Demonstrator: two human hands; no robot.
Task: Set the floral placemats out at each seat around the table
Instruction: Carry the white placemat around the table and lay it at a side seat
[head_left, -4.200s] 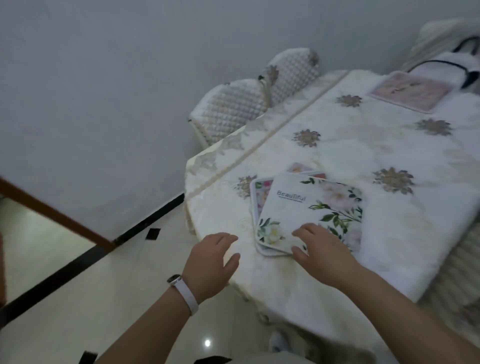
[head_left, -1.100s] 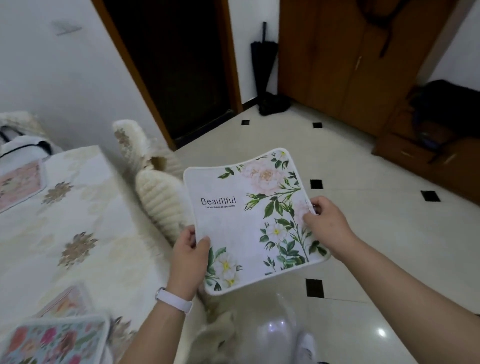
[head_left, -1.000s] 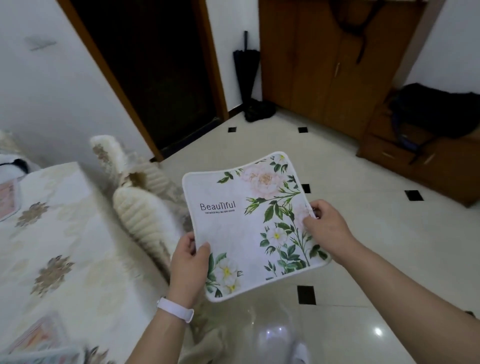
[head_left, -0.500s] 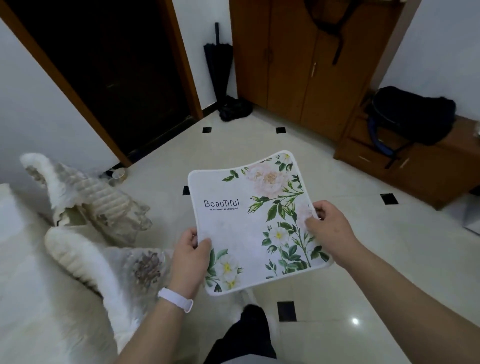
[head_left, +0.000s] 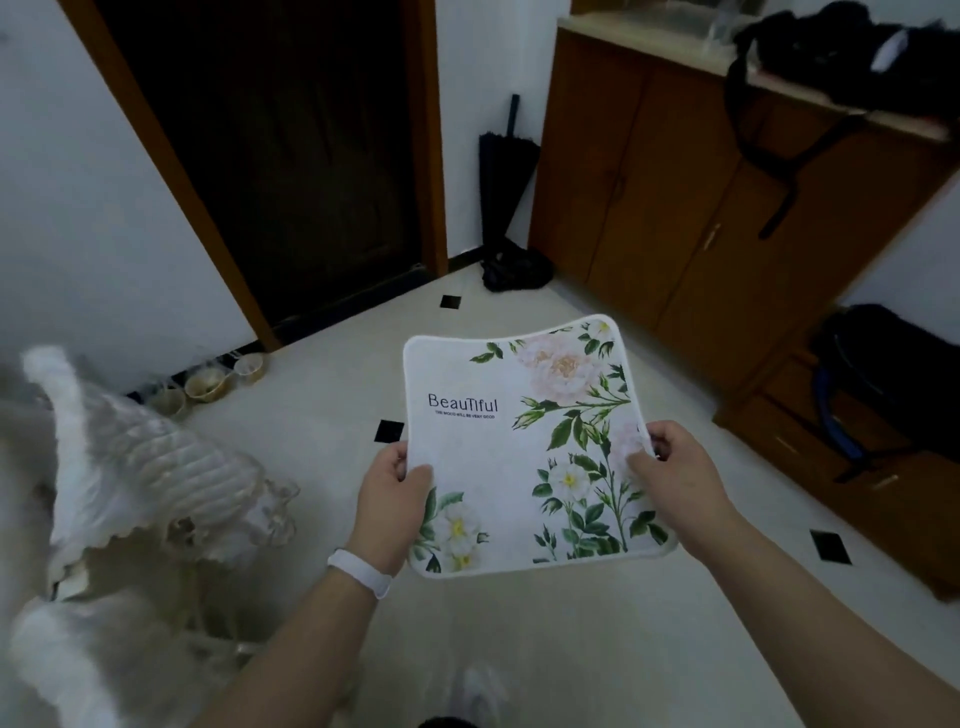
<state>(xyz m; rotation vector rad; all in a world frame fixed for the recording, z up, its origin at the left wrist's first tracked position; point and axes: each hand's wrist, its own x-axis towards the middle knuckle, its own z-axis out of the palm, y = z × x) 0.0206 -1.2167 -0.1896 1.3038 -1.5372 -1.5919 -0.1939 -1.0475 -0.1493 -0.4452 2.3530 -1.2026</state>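
Both hands — left hand (head_left: 390, 503), right hand (head_left: 675, 478) — pinch the placemat's (head_left: 519, 467) side edges; fingers underneath are hidden, chair (head_left: 135, 483) blurred.

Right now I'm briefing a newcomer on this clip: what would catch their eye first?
The floral placemat at centre, printed "Beautiful", held over the floor by the left hand and right hand at its side edges. Behind it stand a dark doorway and a wooden cabinet, with a black umbrella between them.
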